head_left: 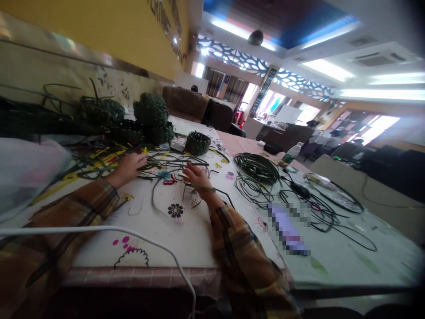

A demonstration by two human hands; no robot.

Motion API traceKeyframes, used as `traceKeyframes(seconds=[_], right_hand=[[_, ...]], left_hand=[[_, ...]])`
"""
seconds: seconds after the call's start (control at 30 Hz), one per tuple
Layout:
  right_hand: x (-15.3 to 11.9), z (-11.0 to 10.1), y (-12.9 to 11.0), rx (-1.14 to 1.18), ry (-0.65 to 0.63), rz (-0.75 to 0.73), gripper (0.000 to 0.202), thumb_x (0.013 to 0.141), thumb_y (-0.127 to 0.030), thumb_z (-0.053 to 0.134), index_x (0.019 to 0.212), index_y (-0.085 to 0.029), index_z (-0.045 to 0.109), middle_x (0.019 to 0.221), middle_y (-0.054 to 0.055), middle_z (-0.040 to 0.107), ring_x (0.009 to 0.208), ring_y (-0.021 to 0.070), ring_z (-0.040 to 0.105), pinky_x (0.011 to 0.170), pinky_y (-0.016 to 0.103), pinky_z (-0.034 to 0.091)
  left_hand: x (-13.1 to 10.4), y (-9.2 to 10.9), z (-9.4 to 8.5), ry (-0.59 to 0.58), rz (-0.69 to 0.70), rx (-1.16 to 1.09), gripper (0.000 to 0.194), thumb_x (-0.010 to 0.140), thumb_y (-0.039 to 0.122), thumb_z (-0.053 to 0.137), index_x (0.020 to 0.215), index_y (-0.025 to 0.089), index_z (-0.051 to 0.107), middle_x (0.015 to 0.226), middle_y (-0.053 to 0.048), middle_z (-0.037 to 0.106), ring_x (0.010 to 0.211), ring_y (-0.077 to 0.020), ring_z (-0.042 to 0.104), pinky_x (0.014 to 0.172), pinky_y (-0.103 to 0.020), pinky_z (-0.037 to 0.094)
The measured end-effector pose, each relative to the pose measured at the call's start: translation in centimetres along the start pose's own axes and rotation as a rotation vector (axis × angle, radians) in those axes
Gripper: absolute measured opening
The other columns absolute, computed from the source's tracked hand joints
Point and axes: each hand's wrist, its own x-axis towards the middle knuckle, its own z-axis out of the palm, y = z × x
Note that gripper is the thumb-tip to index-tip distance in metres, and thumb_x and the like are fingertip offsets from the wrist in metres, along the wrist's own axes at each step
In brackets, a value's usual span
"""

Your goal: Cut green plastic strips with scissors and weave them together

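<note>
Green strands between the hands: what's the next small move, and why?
Probably ease one free with the right hand: the green strands lie crossed over one another between it and the left hand, so separating one seems sensible.

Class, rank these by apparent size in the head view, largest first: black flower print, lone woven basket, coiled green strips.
1. Coiled green strips
2. Lone woven basket
3. Black flower print
</note>
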Motion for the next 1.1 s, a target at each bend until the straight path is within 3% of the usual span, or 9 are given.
traceKeyframes(seconds=[0.13, 0.23, 0.33, 0.43, 0.53, 0.7, 0.8, 0.93, 1.1], right_hand=[[-0.4, 0.3, 0.4, 0.083, -0.032, 0.009, 0.024, 0.081, -0.027, 0.069, 0.104, -0.02, 0.068, 0.095, 0.001, 0.071, 0.076, 0.0116, 0.066, 0.059, 0.019, 0.053], [-0.8, 0.1, 0.2, 0.064, -0.07, 0.042, 0.012, 0.081, -0.029, 0.07, 0.084, -0.017, 0.068, 0.072, -0.001, 0.067, 0.056, 0.009, 0.06, 0.043, 0.015, 0.043], [-1.5, -0.1, -0.5, 0.047, -0.229, 0.106, 0.026, 0.082, -0.038, 0.07, 0.069, -0.015, 0.065, 0.056, -0.001, 0.061, 0.042, 0.0092, 0.054, 0.034, 0.016, 0.032], [-2.2, 0.3, -0.9, 0.074, -0.443, 0.172, 0.033, 0.081, -0.046, 0.07, 0.077, -0.013, 0.071, 0.074, 0.007, 0.071, 0.057, 0.0146, 0.065, 0.042, 0.02, 0.045], [-2.5, 1.3, -0.8, 0.075, -0.467, 0.136, 0.026, 0.078, -0.038, 0.076, 0.093, -0.017, 0.074, 0.103, 0.007, 0.073, 0.078, 0.0135, 0.067, 0.065, 0.023, 0.054], [-3.0, 2.6, -1.3, 0.103, -0.427, 0.073, 0.035, 0.075, -0.045, 0.077, 0.093, -0.016, 0.073, 0.094, 0.006, 0.07, 0.082, 0.0167, 0.066, 0.07, 0.029, 0.056], [-3.9, 2.6, -2.5, 0.211, -0.556, 0.082, 0.046, 0.074, -0.057, 0.075, 0.09, -0.014, 0.073, 0.092, 0.008, 0.07, 0.087, 0.02, 0.068, 0.072, 0.03, 0.057], [-5.2, 2.2, -4.1, 0.346, -0.792, 0.116, 0.058, 0.076, -0.066, 0.07, 0.098, -0.013, 0.073, 0.101, 0.013, 0.072, 0.095, 0.024, 0.07, 0.077, 0.033, 0.058], [-5.9, 2.0, -6.1, 0.485, -1.304, 0.142, 0.061, 0.081, -0.06, 0.071, 0.122, -0.015, 0.067, 0.13, 0.019, 0.064, 0.114, 0.0324, 0.067, 0.089, 0.042, 0.056]], left_hand=[[-1.2, 1.7, 0.9, -0.1, -0.004, -0.063, 0.045, 0.086, 0.043, 0.046, 0.114, 0.018, 0.071, 0.124, -0.013, 0.069, 0.116, -0.0281, 0.063, 0.1, -0.038, 0.048], [-4.1, 2.8, 0.5, -0.164, 0.081, -0.083, 0.046, 0.086, 0.042, 0.048, 0.118, 0.02, 0.071, 0.133, -0.013, 0.065, 0.126, -0.0283, 0.057, 0.11, -0.041, 0.042], [-7.9, 4.1, -1.0, -0.279, 0.185, -0.127, 0.042, 0.087, 0.043, 0.051, 0.118, 0.024, 0.073, 0.131, -0.012, 0.067, 0.123, -0.0274, 0.06, 0.107, -0.038, 0.045], [-9.8, 4.9, -2.7, -0.46, 0.19, -0.224, 0.041, 0.091, 0.043, 0.049, 0.12, 0.025, 0.072, 0.125, -0.008, 0.07, 0.114, -0.0226, 0.065, 0.101, -0.031, 0.048], [-8.4, 4.5, -3.3, -0.616, 0.08, -0.405, 0.034, 0.087, 0.042, 0.06, 0.107, 0.02, 0.077, 0.111, -0.009, 0.074, 0.106, -0.0231, 0.067, 0.097, -0.032, 0.049], [-3.1, 3.8, -2.2, -0.36, -0.521, -1.061, 0.025, 0.08, 0.026, 0.073, 0.1, 0.01, 0.074, 0.093, -0.01, 0.075, 0.089, -0.0198, 0.067, 0.083, -0.032, 0.054], [-1.0, 4.7, -2.3, -0.225, -0.593, -1.216, 0.015, 0.087, 0.015, 0.064, 0.097, 0.007, 0.072, 0.078, -0.005, 0.069, 0.068, -0.0113, 0.059, 0.067, -0.024, 0.051], [0.5, 5.8, -4.4, -0.107, -0.621, -1.365, 0.017, 0.095, 0.013, 0.05, 0.093, 0.008, 0.066, 0.063, 0.001, 0.052, 0.051, -0.0052, 0.042, 0.046, -0.016, 0.034], [1.3, 6.6, -8.1, 0.055, -0.613, -1.507, 0.023, 0.099, 0.017, 0.038, 0.088, 0.012, 0.057, 0.06, 0.004, 0.04, 0.047, -0.0049, 0.034, 0.044, -0.014, 0.03]])
